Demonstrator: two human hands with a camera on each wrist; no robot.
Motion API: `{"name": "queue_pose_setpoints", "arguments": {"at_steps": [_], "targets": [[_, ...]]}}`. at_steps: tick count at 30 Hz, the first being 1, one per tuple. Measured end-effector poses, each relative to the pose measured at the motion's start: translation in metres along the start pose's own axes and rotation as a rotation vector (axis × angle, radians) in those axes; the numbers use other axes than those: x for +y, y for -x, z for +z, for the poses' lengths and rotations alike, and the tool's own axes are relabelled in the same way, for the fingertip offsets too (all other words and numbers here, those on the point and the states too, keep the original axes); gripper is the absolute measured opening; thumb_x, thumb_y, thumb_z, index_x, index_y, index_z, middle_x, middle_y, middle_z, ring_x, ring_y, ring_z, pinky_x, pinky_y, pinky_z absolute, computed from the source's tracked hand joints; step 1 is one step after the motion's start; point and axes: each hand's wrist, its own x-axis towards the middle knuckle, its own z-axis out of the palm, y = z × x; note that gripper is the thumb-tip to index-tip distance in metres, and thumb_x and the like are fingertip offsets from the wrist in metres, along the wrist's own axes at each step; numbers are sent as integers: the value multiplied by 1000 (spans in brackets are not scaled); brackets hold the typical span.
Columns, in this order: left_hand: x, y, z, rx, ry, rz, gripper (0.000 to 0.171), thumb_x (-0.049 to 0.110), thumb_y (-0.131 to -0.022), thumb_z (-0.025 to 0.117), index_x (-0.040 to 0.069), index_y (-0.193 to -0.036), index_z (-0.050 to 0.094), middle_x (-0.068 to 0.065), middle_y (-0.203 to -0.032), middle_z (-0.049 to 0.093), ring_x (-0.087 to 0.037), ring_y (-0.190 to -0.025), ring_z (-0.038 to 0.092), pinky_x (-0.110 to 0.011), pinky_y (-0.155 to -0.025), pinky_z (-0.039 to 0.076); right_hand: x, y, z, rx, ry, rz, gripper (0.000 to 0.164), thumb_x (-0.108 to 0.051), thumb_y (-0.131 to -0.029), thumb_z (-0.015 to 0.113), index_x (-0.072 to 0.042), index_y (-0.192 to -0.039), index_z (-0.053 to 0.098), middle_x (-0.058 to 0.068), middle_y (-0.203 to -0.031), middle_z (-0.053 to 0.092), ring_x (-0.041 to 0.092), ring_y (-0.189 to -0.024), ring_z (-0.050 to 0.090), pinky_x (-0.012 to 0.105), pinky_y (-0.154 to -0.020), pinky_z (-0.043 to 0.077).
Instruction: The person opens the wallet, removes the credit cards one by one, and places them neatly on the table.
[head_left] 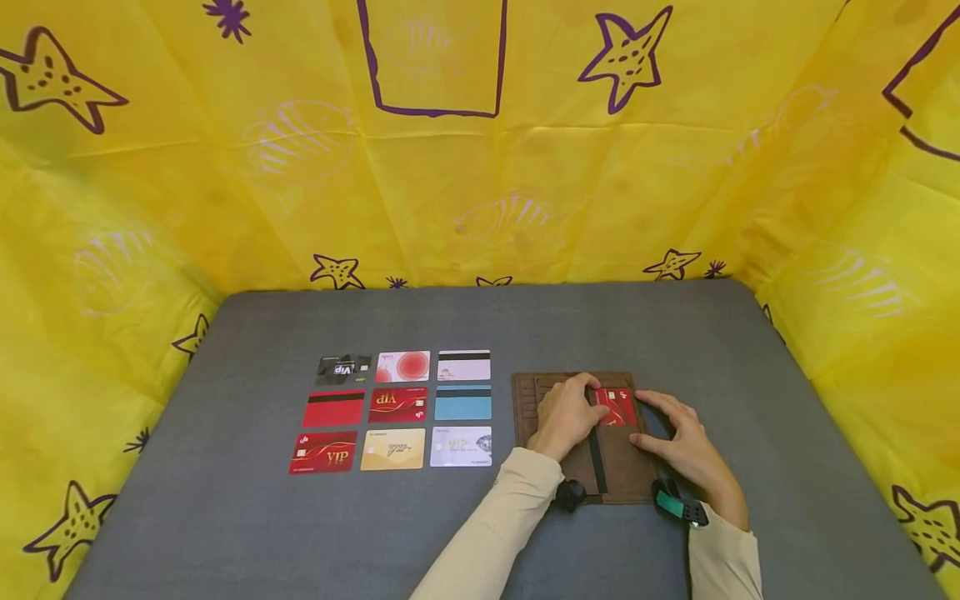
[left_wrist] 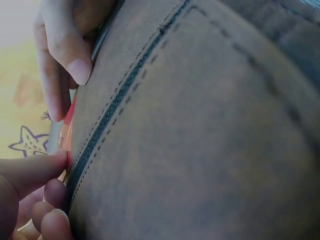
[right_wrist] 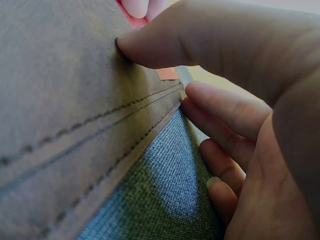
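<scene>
A brown wallet point(head_left: 630, 467) lies opened flat on the grey table, with a black elastic band point(head_left: 597, 467) down its middle. In its right half, a red card point(head_left: 617, 405) sits partly inside a pocket, its upper part showing. My left hand point(head_left: 566, 414) reaches over the wallet and pinches the card's left edge; in the left wrist view its thumb point(left_wrist: 50, 164) is on the red card and the other fingers are curled below. My right hand point(head_left: 690, 446) holds the wallet's right edge, thumb point(right_wrist: 145, 47) pressed on the leather and fingers bent along the side.
Left of the wallet, several cards lie in neat rows, among them a black card point(head_left: 343, 369), a blue card point(head_left: 462, 402), a gold card point(head_left: 393, 449) and a red VIP card point(head_left: 323, 452). A yellow curtain point(head_left: 420, 192) with sea-animal drawings stands around the grey table point(head_left: 225, 517).
</scene>
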Motion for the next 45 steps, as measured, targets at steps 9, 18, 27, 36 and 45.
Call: {"name": "queue_pose_setpoints", "arguments": {"at_steps": [9, 18, 27, 36, 45], "targets": [[-1, -3, 1, 34, 29, -3, 29, 25, -85, 78, 24, -113, 70, -3, -86, 75, -14, -58, 58, -27, -51, 40, 0, -2, 0, -4, -7, 3, 66, -22, -84, 76, -6, -141, 50, 23, -148, 42, 49, -134, 25, 73, -99, 17], [-4, -6, 0, 22, 93, -4, 30, 24, -87, 77, 21, -115, 70, -1, -67, 71, -10, -43, 52, -24, -47, 39, -1, -3, 0, -2, -9, -5, 65, -22, -84, 76, -6, -141, 50, 23, -147, 43, 49, -133, 26, 72, -99, 17], [-7, -5, -6, -43, 446, -101, 17, 5, -84, 76, 8, -98, 66, -4, -48, 59, -4, -31, 48, -23, -36, 45, -1, -2, 0, -3, 0, 1, 66, -22, -83, 76, -6, -141, 50, 24, -148, 43, 50, -134, 25, 74, -99, 16], [-5, -2, -4, 28, 576, -144, 14, 3, -83, 75, 7, -95, 69, -3, -60, 65, -7, -39, 56, -24, -40, 49, -1, -2, -1, -2, -2, -4, 66, -23, -83, 76, -7, -141, 50, 23, -148, 43, 49, -134, 25, 73, -99, 16], [-4, -1, 0, 55, 540, -133, 12, 6, -85, 76, 10, -92, 68, 4, -67, 63, -9, -44, 60, -23, -39, 47, 0, -1, -1, -7, 4, 9, 66, -25, -84, 76, -8, -142, 50, 22, -148, 42, 49, -134, 25, 73, -99, 17]]}}
